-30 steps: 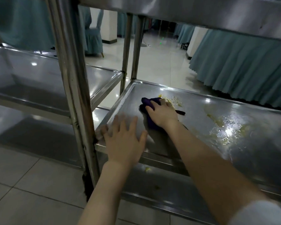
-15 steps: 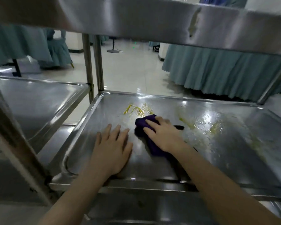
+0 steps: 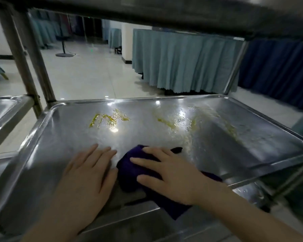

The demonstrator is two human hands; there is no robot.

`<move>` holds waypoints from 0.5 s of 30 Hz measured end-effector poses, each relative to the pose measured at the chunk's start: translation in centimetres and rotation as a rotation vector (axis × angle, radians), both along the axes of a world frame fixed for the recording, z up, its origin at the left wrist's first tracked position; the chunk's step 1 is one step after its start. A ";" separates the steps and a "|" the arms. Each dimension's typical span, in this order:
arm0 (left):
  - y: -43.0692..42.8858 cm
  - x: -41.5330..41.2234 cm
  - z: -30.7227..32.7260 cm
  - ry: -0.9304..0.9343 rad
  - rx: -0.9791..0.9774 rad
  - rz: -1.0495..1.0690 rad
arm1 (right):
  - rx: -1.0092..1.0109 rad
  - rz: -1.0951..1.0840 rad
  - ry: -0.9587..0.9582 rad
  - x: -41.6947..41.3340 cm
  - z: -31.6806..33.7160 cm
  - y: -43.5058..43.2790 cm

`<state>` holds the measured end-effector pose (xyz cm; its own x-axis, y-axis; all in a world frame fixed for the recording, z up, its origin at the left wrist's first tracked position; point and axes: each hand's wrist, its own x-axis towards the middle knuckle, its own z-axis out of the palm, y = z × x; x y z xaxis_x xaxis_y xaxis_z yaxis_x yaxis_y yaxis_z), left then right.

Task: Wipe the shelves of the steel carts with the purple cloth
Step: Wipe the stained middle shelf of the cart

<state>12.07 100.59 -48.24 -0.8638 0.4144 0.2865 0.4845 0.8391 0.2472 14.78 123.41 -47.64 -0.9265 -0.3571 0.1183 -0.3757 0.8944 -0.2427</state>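
The steel cart's middle shelf (image 3: 47, 147) fills the view, a shiny tray with a raised rim. Yellow oily smears (image 3: 108, 118) lie near its far left, and fainter yellow streaks (image 3: 180, 122) spread across the far middle and right. The purple cloth (image 3: 129, 169) lies bunched near the front edge, part of it hanging over the rim. My right hand (image 3: 171, 173) presses flat on the cloth with fingers straight. My left hand (image 3: 87, 173) rests flat on the bare steel just left of the cloth.
The cart's upper shelf (image 3: 164, 9) hangs low overhead. A second steel cart's shelf (image 3: 5, 109) adjoins on the left, with upright posts (image 3: 33, 67) between. Beyond are a tiled floor and tables with teal skirts (image 3: 182, 60). A lower shelf shows below the front rim.
My view has swung right and closer to the shelf. Both hands have slid back toward the front edge, the right dragging the cloth away from the yellow smears.
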 end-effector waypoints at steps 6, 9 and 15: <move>-0.1 0.6 0.2 -0.021 0.087 -0.021 | 0.112 -0.299 0.003 -13.3 1.0 1.8; -0.1 0.7 0.4 -0.021 0.111 0.009 | 0.106 -0.313 -0.003 -14.0 1.1 1.3; 1.9 0.4 1.6 -0.007 0.064 0.109 | 0.025 0.095 0.222 -0.2 -0.6 4.8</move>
<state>12.47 102.47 -46.62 -0.9048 0.2988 0.3033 0.3892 0.8693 0.3047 14.54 128.17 -48.28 -0.8410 -0.4466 0.3054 -0.5000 0.8572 -0.1233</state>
